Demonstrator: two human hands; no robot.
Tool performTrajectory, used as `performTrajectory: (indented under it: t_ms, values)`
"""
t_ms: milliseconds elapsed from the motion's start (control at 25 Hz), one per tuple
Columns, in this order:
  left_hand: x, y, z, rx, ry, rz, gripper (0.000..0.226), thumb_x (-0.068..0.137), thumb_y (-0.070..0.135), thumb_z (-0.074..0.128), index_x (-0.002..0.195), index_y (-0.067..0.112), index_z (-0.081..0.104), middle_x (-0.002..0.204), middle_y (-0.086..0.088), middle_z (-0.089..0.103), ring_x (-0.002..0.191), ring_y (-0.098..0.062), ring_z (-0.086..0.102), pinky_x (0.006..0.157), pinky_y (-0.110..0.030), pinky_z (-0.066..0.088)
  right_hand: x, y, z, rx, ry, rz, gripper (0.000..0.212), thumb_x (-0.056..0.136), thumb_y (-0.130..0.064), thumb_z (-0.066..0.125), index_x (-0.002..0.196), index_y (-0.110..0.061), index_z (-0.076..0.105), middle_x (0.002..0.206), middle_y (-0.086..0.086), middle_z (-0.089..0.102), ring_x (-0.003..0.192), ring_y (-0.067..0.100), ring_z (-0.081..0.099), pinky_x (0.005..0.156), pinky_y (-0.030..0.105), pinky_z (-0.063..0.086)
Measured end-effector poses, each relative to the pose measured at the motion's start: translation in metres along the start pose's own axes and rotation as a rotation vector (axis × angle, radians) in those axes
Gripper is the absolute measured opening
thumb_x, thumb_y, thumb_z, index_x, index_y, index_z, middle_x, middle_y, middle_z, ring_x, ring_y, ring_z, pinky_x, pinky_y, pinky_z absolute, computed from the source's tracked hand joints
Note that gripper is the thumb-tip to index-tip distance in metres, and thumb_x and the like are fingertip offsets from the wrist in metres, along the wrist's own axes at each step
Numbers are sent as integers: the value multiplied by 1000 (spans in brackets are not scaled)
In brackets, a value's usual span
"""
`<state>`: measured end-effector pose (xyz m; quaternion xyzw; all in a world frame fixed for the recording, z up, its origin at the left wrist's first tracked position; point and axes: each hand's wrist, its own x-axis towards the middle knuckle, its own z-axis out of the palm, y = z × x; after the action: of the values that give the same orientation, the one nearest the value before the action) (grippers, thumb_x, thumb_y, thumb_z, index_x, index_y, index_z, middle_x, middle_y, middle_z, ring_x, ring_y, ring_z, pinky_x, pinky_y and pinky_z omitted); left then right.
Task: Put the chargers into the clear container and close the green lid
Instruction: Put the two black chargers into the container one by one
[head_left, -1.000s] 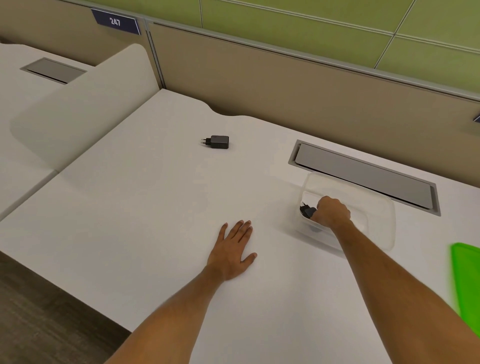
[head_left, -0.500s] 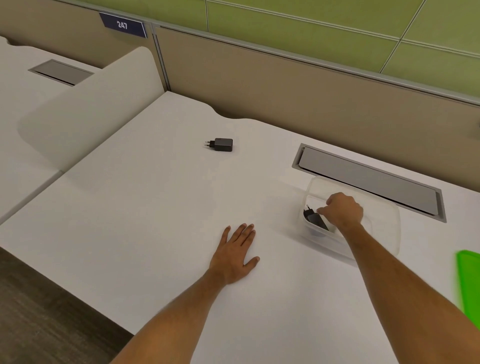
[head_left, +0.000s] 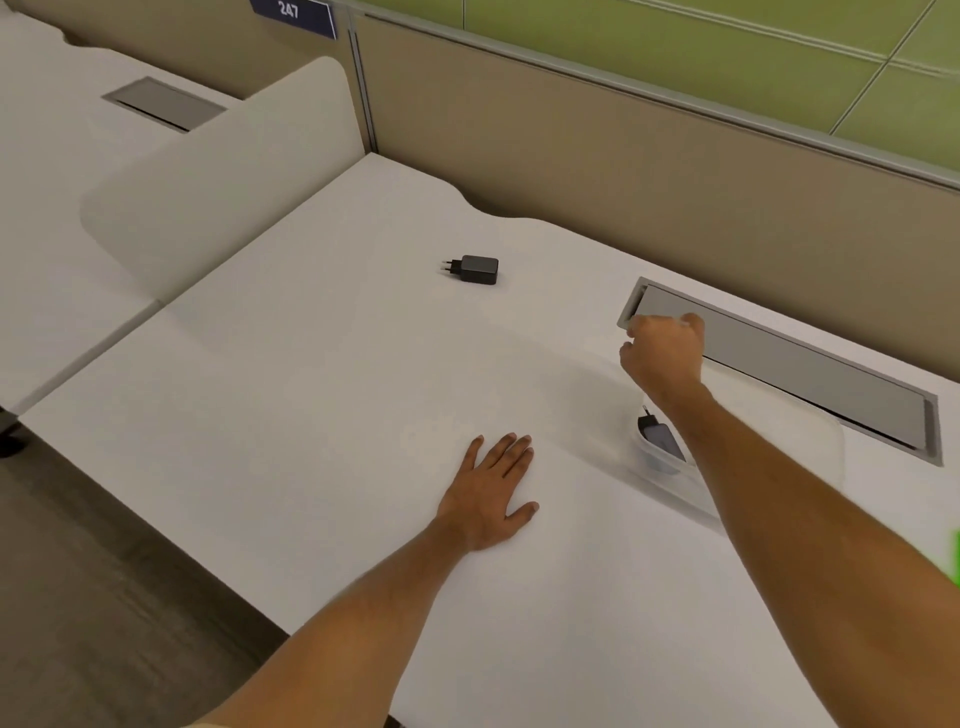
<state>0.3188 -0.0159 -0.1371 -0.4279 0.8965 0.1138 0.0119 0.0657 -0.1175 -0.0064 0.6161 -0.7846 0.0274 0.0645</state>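
A black charger (head_left: 660, 438) lies inside the clear container (head_left: 810, 441) at the right of the white desk, partly hidden by my right forearm. A second black charger (head_left: 472, 269) lies on the desk further back, its prongs pointing left. My right hand (head_left: 662, 353) hovers above and behind the container's left end, blurred, its fingers curled loosely with nothing in them. My left hand (head_left: 493, 493) rests flat on the desk, fingers spread, left of the container. Only a sliver of the green lid (head_left: 956, 558) shows at the right edge.
A grey cable-port flap (head_left: 789, 364) is set into the desk behind the container. A beige partition wall (head_left: 623, 171) runs along the back. A white divider (head_left: 208, 176) separates a neighbouring desk on the left. The desk's front edge drops to dark floor (head_left: 78, 597).
My right hand has let go of the charger inside the container and lifted out, moving up and back toward the left. My left hand has stayed flat on the desk.
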Motion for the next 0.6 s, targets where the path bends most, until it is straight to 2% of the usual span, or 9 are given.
performTrajectory:
  t_ms: [160, 320, 600]
  values:
    - [1, 0, 0, -4, -7, 0, 73, 93, 58, 19, 152, 17, 7, 162, 3, 1, 148, -13, -6, 120, -47, -5, 22, -37, 4, 5, 12, -118, 20, 82, -9, 54, 96, -9, 69, 84, 9, 72, 79, 30, 65, 105, 42, 27]
    - [2, -1, 3, -11, -2, 3, 73, 93, 58, 21, 152, 17, 6, 162, 2, 0, 148, -13, -7, 119, -47, -6, 39, -69, 11, 53, -33, -190, 21, 82, -9, 54, 98, -10, 68, 87, 9, 72, 83, 28, 66, 111, 41, 23]
    - [3, -3, 6, -31, -4, 0, 74, 93, 59, 23, 151, 17, 6, 162, 2, -2, 147, -12, -9, 119, -47, -6, 70, -107, 30, 67, -90, -267, 23, 86, -13, 54, 106, -12, 66, 96, 7, 71, 90, 25, 66, 112, 41, 21]
